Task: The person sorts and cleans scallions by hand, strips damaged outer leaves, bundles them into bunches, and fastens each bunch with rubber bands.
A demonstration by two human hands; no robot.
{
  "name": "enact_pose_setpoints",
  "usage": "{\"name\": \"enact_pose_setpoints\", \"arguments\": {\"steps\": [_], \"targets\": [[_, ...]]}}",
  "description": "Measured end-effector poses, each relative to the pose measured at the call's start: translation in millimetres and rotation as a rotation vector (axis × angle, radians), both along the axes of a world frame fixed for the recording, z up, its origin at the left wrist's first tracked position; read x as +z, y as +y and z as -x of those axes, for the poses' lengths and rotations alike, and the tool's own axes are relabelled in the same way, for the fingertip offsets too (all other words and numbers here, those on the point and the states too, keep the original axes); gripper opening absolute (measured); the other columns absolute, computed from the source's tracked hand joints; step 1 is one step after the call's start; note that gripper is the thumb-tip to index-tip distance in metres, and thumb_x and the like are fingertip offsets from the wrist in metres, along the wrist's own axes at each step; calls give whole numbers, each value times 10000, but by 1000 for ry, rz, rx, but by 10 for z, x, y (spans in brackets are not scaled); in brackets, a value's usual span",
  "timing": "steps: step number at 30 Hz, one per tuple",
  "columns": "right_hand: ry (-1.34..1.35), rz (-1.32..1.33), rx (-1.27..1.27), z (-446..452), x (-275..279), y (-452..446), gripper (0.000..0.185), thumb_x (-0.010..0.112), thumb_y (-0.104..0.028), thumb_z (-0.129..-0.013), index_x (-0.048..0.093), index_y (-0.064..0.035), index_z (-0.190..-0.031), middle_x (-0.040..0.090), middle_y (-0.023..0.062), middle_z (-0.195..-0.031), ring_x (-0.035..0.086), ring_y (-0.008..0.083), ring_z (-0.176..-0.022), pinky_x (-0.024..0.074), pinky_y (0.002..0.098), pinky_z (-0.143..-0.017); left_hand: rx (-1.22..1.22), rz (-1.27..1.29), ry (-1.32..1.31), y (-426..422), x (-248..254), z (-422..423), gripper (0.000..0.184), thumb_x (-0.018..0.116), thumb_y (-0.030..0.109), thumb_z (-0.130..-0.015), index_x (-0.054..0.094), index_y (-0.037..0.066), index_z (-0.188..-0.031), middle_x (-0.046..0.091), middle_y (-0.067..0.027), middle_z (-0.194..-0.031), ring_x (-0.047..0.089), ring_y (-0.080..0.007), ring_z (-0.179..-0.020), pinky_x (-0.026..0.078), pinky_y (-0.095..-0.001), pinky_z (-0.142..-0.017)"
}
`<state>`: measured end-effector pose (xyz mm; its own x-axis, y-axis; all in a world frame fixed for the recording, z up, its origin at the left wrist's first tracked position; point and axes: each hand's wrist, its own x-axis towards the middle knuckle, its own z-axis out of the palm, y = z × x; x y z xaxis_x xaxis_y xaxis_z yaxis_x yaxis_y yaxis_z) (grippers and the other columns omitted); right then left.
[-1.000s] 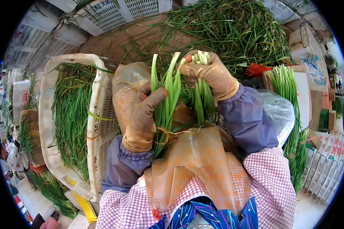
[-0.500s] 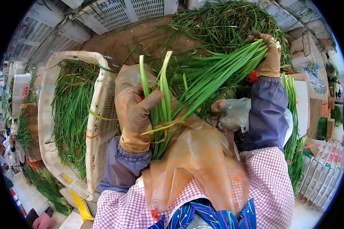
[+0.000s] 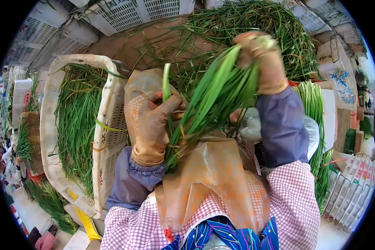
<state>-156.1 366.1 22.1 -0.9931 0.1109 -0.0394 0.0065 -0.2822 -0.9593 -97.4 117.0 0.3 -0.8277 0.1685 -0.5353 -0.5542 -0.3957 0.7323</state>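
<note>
We clamp a fanned bundle of long, flat green leaves (image 3: 223, 85) in our brown-gloved right hand (image 3: 262, 60). Our brown-gloved left hand (image 3: 154, 123) pinches a pale-tipped green stalk (image 3: 166, 83).

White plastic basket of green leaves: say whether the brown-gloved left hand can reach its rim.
Probably yes: the left hand is near the basket, nothing visibly blocking its rim, though a green stalk occupies the grip.

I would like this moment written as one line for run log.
left hand: holding pale-ended stalk | right hand: gripping green bunch near pale end, blurred | white crate: left of person, containing greens
</note>
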Motion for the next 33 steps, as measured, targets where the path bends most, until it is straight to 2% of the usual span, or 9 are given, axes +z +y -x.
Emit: {"name": "enact_pose_setpoints", "arguments": {"steps": [5, 10, 13, 17, 21, 25, 26, 27, 33], "targets": [[246, -395, -617, 388, -201, 1252, 91, 691, -50, -810, 653, -5, -880, 649, 73, -738, 567, 123, -518, 481, 234, -453, -65, -19, 84, -77, -15, 0, 215, 667, 96, -830, 547, 7, -985, 632, -89, -829, 613, -139, -686, 499, -231, -551], [129, -436, 40, 77, -25, 711, 185, 624, -172, -871, 649, -13, -962, 661, 82, -859, 625, 134, -716, 527, 289, -615, -8, -178, -8, 2, 15, -15, 192, 603, 174, -879, 570, 21, -989, 629, -100, -884, 618, -171, -684, 497, -239, -515], [69, -259, 308, -77, 24, 226, 135, 626, -33, -811, 634, 7, -940, 661, 99, -865, 636, 166, -774, 522, 294, -741, -62, -197, 2, 42, 59, -16, 212, 551, 208, -912, 561, 16, -1001, 634, -115, -916, 635, -179, -701, 522, -258, -558], [-178, 83, 433, -196, -27, -334, 137, 668, -64, -820, 631, -20, -944, 658, 61, -793, 596, 105, -599, 488, 225, -530, -37, -225, -47, 102, 139, -56, 210, 547, 211, -919, 557, 19, -1003, 619, -107, -879, 615, -170, -650, 499, -248, -543], [-165, 79, 465, -225, 8, -598, 147, 681, -38, -785, 653, 0, -925, 654, 62, -759, 577, 92, -569, 475, 220, -513, -85, -172, -39, 128, 123, -83, 187, 579, 173, -907, 548, 17, -1006, 585, -68, -805, 569, -139, -603, 458, -235, -518], [63, -122, 123, -5, -4, -175, 101, 589, -33, -822, 660, 8, -881, 638, 61, -720, 577, 130, -556, 479, 246, -491, -399, -20, 25, 97, 118, -127, 177, 622, 111, -872, 542, 16, -998, 534, -15, -704, 515, -107, -571, 424, -232, -526], [97, 93, 42, 149, -58, 152, 105, 599, -72, -855, 670, -8, -898, 621, 52, -692, 572, 136, -548, 478, 250, -487, -478, 69, 40, 70, 101, -172, 177, 636, 129, -859, 557, 18, -972, 529, -9, -698, 513, -105, -577, 425, -240, -531], [135, -273, -206, 241, 4, 476, 109, 623, -101, -865, 675, -24, -920, 607, 40, -671, 565, 129, -540, 478, 256, -481, -562, 156, 61, 43, 67, -216, 179, 650, 147, -847, 572, 20, -947, 524, -2, -691, 512, -103, -584, 426, -247, -537], [271, -236, -714, 252, 239, 1718, 112, 712, -76, -788, 669, -5, -864, 631, 58, -693, 580, 144, -528, 484, 259, -486, -749, 890, 1234, 77, -57, -263, 192, 688, 164, -739, 632, 63, -893, 608, -128, -813, 582, -307, -739, 473, -391, -664]]}}
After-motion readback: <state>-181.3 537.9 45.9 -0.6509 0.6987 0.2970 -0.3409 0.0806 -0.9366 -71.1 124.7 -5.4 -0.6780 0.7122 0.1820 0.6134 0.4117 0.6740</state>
